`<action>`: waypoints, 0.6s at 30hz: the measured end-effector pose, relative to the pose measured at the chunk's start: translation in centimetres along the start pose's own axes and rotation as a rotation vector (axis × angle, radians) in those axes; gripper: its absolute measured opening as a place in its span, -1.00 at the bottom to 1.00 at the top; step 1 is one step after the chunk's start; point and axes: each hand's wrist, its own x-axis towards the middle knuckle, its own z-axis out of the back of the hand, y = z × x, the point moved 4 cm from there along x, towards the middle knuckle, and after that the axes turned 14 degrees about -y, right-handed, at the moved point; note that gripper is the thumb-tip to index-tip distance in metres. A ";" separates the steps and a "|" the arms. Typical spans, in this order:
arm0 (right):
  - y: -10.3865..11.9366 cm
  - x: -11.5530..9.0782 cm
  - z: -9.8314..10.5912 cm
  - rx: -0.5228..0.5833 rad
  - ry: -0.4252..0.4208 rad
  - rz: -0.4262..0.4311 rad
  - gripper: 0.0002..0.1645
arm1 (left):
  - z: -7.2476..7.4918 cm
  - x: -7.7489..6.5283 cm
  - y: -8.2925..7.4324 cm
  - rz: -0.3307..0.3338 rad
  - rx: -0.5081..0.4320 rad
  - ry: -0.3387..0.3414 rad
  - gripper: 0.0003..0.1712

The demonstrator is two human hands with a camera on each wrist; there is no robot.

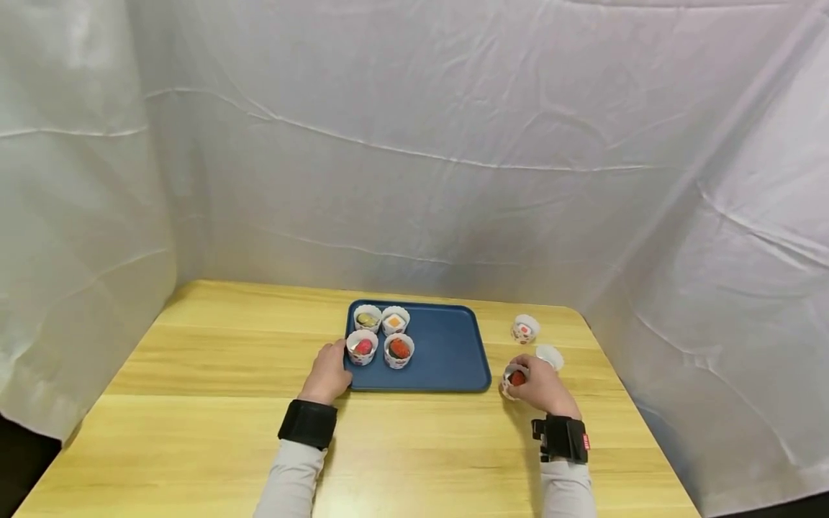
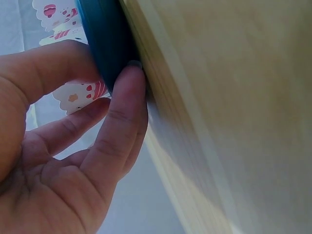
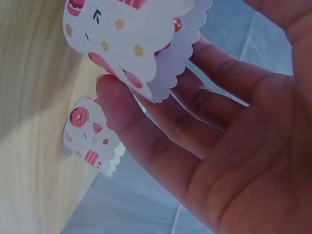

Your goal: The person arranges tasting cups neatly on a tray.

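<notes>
My left hand pinches the left edge of a dark blue tray; in the left wrist view its fingertips lie on both sides of the tray's rim. On the tray's left half stand several white scalloped paper cups with toy-like sushi pieces inside, one holding a pink piece beside my left fingers. To the right of the tray, my right hand grips a printed paper baking cup by its sides. A dark red piece shows inside that cup.
Beyond my right hand stand a white paper cup, partly hidden, and a cup with a red-and-white piece. Pale cloth hangs behind and at both sides of the wooden table.
</notes>
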 end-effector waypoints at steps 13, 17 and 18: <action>0.9 1.4 -0.4 -0.014 -0.005 0.063 -0.55 | -0.1 -0.2 0.4 -0.005 0.010 -0.006 -0.36; 1.2 1.7 -0.5 0.002 0.004 0.046 -0.50 | 0.0 -0.2 0.3 -0.005 0.014 -0.006 -0.36; 1.3 1.8 -0.5 0.004 0.005 0.045 -0.50 | 0.1 -0.2 0.4 -0.005 0.013 -0.007 -0.37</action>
